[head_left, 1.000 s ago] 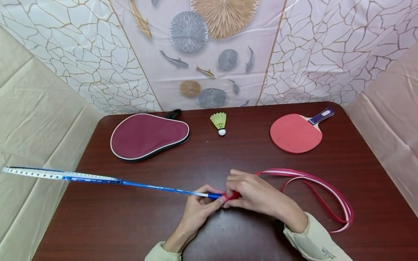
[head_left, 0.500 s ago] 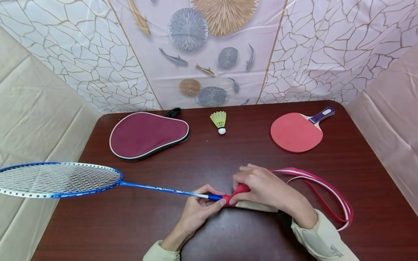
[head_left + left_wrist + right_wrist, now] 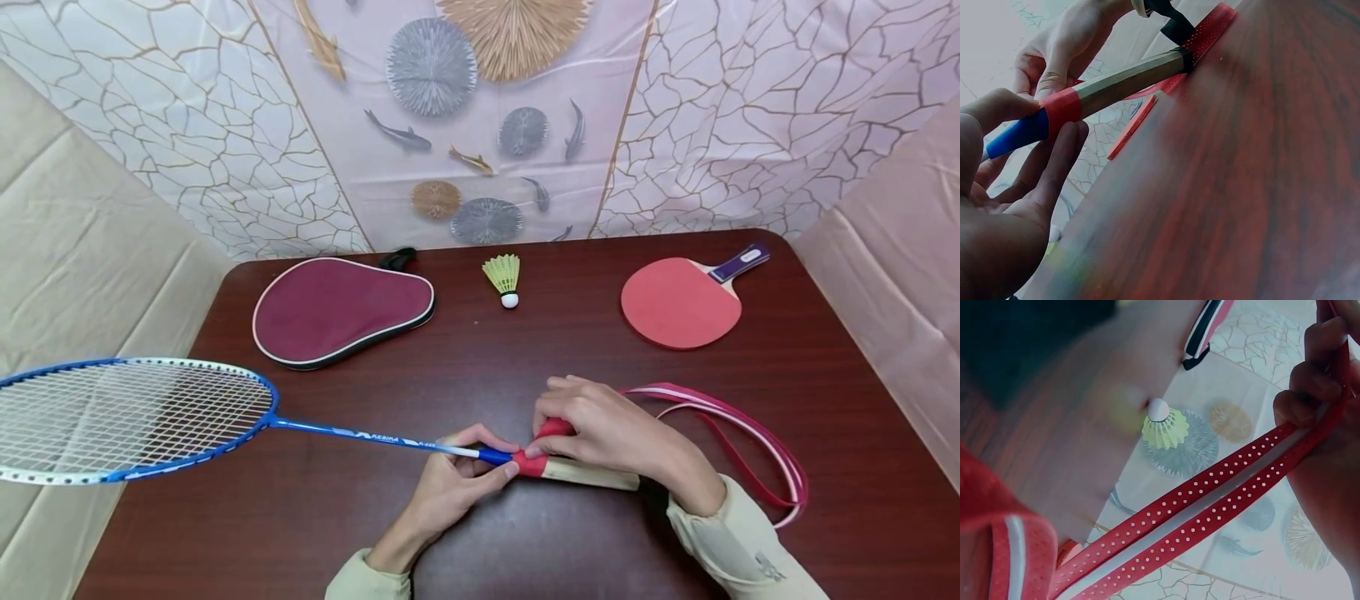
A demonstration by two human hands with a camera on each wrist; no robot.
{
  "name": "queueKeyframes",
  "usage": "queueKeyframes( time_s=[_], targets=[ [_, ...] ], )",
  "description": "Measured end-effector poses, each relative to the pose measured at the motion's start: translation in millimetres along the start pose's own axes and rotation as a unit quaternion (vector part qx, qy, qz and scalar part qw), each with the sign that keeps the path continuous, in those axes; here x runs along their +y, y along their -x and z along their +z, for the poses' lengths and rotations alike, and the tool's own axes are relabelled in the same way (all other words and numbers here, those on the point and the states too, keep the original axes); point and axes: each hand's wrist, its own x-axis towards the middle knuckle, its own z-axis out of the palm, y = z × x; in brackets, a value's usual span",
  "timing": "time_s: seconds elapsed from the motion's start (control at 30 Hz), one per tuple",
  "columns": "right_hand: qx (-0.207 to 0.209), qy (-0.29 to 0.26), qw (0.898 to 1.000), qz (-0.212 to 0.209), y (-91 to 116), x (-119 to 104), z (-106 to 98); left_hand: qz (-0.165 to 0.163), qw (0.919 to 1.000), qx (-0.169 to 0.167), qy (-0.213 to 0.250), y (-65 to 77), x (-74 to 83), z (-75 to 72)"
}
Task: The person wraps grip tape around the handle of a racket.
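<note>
My left hand [image 3: 453,487] pinches a blue badminton racket [image 3: 341,432] at the cone where shaft meets handle. The strung head reaches past the left edge of the head view. Red grip tape [image 3: 531,463] is wrapped round the top of the handle, and the bare wooden handle [image 3: 592,474] shows below it. My right hand [image 3: 600,425] holds the tape close to that wrap, thumb against the handle. In the right wrist view the loose red tape [image 3: 1229,478], dotted with holes and striped white, trails from the fingers. A black band [image 3: 1187,59] circles the handle's butt end.
The tape's tail [image 3: 780,450] loops over the brown table [image 3: 262,517] on the right. Along the back lie a maroon paddle case [image 3: 341,312], a yellow shuttlecock [image 3: 502,279] and a red table tennis paddle [image 3: 678,304]. Patterned cloth [image 3: 675,125] hangs behind.
The racket has rolled from edge-on to showing its strings. My right hand has shifted slightly right with the tape, and the bare handle has come into view beneath it.
</note>
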Motion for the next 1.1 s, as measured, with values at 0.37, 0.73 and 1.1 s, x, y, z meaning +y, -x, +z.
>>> queueKeyframes(
  time_s=[0.37,0.73,1.1],
  targets=[
    [-0.018,-0.03,0.999,0.014,0.0,-2.1,6.7,0.013,0.9999,-0.007,0.008,1.7,0.5,-1.7],
    [-0.033,-0.031,0.998,0.048,2.2,-5.0,6.0,0.022,0.999,-0.01,0.037,2.0,0.4,-1.7],
    [-0.044,-0.066,0.995,0.065,0.8,-6.6,8.2,0.04,0.9984,-0.019,0.035,1.0,-0.1,-0.8]
  ],
)
